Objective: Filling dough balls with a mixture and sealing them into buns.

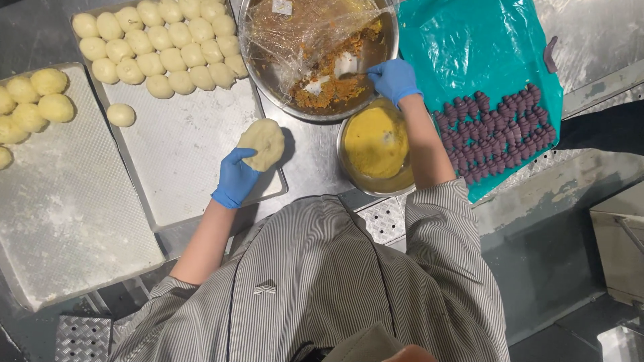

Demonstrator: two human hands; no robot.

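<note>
My left hand (pixel 236 177), in a blue glove, holds a flattened round of pale dough (pixel 263 142) over the near corner of a metal tray (pixel 194 154). My right hand (pixel 393 80), also blue-gloved, grips a small utensil whose tip dips into orange-brown filling (pixel 329 84) inside a large steel bowl (pixel 386 50). Clear plastic film (pixel 302 27) partly covers that bowl. Just below my right wrist sits a smaller steel bowl with a yellow mass (pixel 376 141).
Rows of dough balls (pixel 161 40) fill the tray's far end, one ball (pixel 121 114) lying apart. A second tray (pixel 60 201) at left carries several balls (pixel 30 100). At right, a teal sheet (pixel 483 47) bears rows of purple pieces (pixel 500 131).
</note>
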